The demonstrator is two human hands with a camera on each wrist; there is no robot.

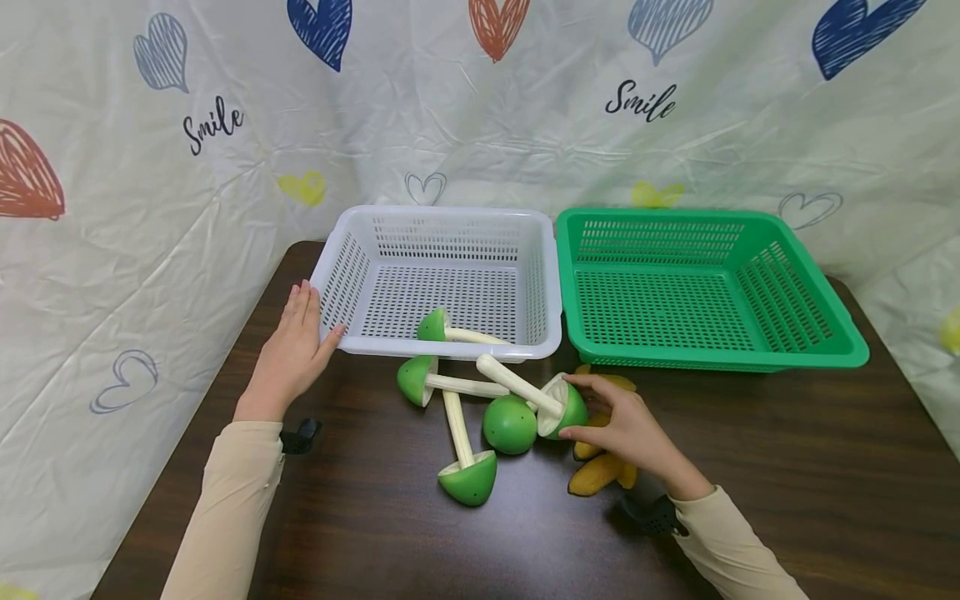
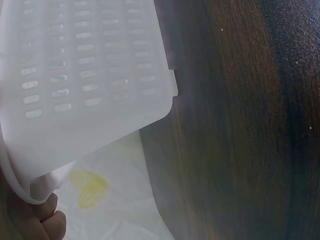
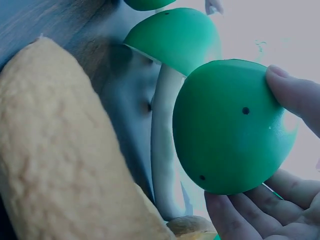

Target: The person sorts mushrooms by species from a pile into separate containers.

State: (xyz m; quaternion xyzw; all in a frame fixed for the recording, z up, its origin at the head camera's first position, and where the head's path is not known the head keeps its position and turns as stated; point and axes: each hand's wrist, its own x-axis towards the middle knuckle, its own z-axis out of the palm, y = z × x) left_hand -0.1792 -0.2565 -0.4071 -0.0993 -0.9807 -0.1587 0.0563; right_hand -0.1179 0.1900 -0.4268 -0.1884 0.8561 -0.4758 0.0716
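Note:
My right hand (image 1: 628, 427) holds a toy mushroom by its green cap (image 1: 570, 410), thumb on one side and fingers on the other. Its pale stem slants up and left toward the white basket (image 1: 358, 343). In the right wrist view the held cap (image 3: 230, 127) has small dark dots, and another mushroom's stem (image 3: 166, 145) stands behind it. My left hand (image 1: 291, 354) rests on the white basket's front left corner, fingers straight along the left rim and thumb at the front rim. One mushroom (image 1: 432, 326) lies inside that basket by the front wall.
More green-capped mushrooms lie on the dark table, including one with its round cap (image 1: 510, 425) facing up. Yellow banana-like pieces (image 1: 596, 474) lie beneath and beside my right hand. A green basket (image 1: 712, 358) stands right of the white one, before a heart-patterned cloth (image 1: 480, 125).

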